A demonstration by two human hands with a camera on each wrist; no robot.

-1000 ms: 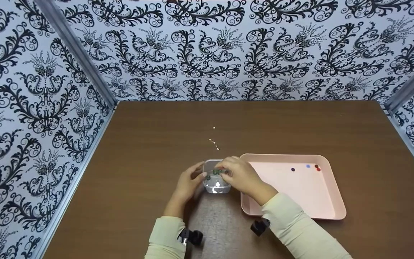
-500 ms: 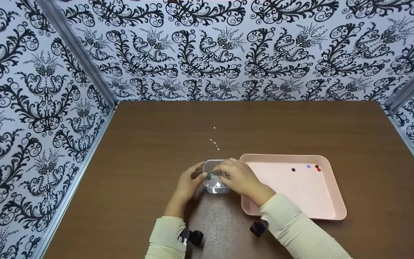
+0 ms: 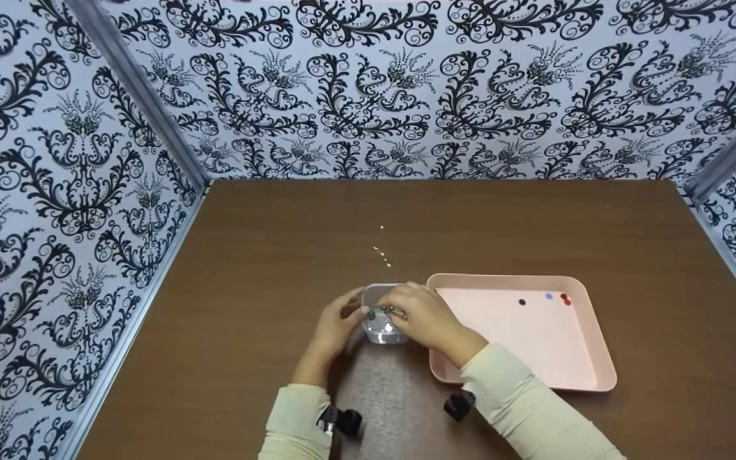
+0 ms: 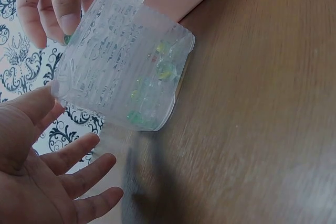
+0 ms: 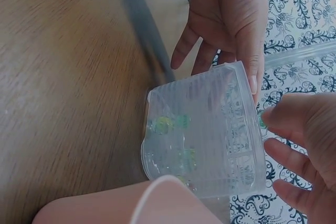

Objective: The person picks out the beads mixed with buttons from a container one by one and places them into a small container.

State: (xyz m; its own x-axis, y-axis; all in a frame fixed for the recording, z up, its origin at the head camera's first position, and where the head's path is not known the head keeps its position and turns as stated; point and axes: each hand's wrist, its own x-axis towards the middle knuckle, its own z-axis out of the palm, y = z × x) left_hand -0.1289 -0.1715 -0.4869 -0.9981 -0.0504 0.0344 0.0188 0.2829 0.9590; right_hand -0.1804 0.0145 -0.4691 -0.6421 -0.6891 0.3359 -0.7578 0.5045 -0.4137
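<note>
A clear plastic container [image 3: 386, 336] stands on the table, with several green and yellow glass marbles [image 4: 167, 72] showing through its wall. My left hand [image 3: 333, 326] holds its left side at the rim, thumb at the edge; the other fingers spread loosely in the left wrist view. Over the opening, my right hand [image 3: 425, 313] pinches a green marble [image 5: 262, 120] between thumb and fingertips. Only a sliver of that marble shows. Part of the container's right side is hidden behind the right hand in the head view.
A pink tray [image 3: 528, 358] lies just right of the container, with several small balls [image 3: 549, 296], dark, blue and red, near its far side. Specks of light [image 3: 382, 254] show on the brown table [image 3: 266, 243] beyond the container. Patterned walls [image 3: 406, 89] enclose the back and sides.
My right hand has shifted slightly down over the container, and fewer green marbles show at its fingertips. The left hand, container and tray hold their places.
</note>
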